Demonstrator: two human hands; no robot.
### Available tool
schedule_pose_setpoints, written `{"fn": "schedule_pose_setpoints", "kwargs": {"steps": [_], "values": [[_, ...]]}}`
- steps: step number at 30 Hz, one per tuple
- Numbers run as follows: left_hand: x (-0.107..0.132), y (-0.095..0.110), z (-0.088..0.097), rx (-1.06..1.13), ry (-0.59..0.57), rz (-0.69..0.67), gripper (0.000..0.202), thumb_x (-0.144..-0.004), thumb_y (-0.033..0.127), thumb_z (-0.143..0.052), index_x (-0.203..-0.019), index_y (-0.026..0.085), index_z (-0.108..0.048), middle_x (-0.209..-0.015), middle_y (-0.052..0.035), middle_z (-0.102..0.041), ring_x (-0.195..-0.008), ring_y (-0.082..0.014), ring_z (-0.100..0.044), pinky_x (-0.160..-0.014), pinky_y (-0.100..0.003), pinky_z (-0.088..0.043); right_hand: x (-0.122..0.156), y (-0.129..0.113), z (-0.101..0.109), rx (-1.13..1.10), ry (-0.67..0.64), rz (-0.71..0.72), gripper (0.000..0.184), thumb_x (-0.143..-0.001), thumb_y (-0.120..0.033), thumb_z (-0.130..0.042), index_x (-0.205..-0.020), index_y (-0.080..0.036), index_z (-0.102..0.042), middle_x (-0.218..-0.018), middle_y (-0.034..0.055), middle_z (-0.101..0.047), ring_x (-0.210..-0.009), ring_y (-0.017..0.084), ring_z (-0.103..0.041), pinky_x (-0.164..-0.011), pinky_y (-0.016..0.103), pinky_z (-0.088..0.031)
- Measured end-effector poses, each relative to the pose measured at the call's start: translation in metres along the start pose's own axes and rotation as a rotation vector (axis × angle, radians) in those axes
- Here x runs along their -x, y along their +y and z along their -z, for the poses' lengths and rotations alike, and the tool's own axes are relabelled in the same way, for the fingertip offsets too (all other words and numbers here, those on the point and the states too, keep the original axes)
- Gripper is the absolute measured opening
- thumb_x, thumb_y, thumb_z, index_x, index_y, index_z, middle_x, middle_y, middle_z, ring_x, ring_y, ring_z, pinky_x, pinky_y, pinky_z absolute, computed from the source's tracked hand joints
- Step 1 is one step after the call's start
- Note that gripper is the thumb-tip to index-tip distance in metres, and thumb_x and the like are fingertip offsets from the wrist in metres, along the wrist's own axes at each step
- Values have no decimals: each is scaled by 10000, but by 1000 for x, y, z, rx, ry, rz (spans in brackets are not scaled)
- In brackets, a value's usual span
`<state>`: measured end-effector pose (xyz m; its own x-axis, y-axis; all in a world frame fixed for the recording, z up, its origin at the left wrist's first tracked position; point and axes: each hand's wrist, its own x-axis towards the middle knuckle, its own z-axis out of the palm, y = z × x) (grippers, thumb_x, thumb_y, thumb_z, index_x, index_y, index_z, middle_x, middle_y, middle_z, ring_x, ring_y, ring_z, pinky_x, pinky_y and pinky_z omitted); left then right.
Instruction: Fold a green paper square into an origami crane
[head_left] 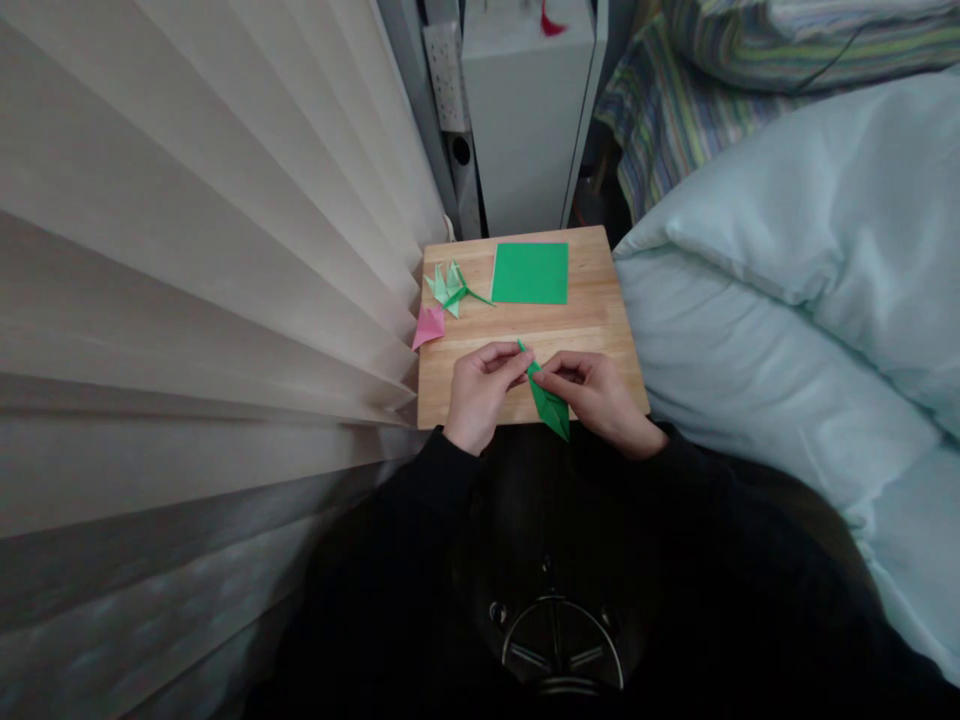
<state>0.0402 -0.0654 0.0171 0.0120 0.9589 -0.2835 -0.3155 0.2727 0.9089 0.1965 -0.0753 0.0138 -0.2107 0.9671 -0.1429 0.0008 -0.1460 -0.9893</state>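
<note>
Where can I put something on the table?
The table is bare right of the green sheet and between that sheet and the left hand and right hand, which crowd the near edge. Far left is crowded by a green folded piece and pink piece.

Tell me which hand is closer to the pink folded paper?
Left. The left hand is right of the pink folded paper and lower in view; the right hand is farther right, past the green folded paper.

Plain black full-length sleeves (401, 530) lie left and right, higher than a pale spoked ring (559, 655) — print or metal, unclear — on the dark front (555, 500). Small pale round spots (497, 612) flank the ring.
</note>
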Motion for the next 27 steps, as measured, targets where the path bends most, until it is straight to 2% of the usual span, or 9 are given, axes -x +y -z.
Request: {"fn": "schedule_pose_setpoints", "kwargs": {"steps": [7,15,22,27], "values": [[2,6,-1,44,21,19,254,-647,339,-917,-726,158,-757,-744,-11,-704,-678,-90,-618,-707,-239,-514,0,-1,0,35,-12,32,359,-798,-517,-773,-712,-182,-679,-651,1,-621,-600,128,-513,-606,300,-414],[2,9,0,-16,16,6,262,-677,351,-894,-738,153,-734,-711,6,-681,-657,-84,-614,-695,-230,-518,0,-2,1,77,-22,9,345,-810,-496,-754,-694,-181,-674,-628,-6,-612,-583,121,-486,-558,284,-369],[0,7,1,-58,-45,34,295,-643,311,-914,-783,143,-716,-749,-1,-696,-688,-99,-641,-765,-278,-553,-2,0,-1,18,24,6,346,-782,-553,-787,-754,-215,-719,-754,36,-717,-678,167,-595,-643,320,-483],[2,11,1,-7,-90,84,296,-627,285,-914,-787,155,-700,-775,7,-697,-687,-93,-640,-757,-270,-545,-1,0,0,-31,27,15,327,-769,-542,-809,-741,-224,-737,-745,34,-725,-676,168,-596,-655,327,-485]]}}
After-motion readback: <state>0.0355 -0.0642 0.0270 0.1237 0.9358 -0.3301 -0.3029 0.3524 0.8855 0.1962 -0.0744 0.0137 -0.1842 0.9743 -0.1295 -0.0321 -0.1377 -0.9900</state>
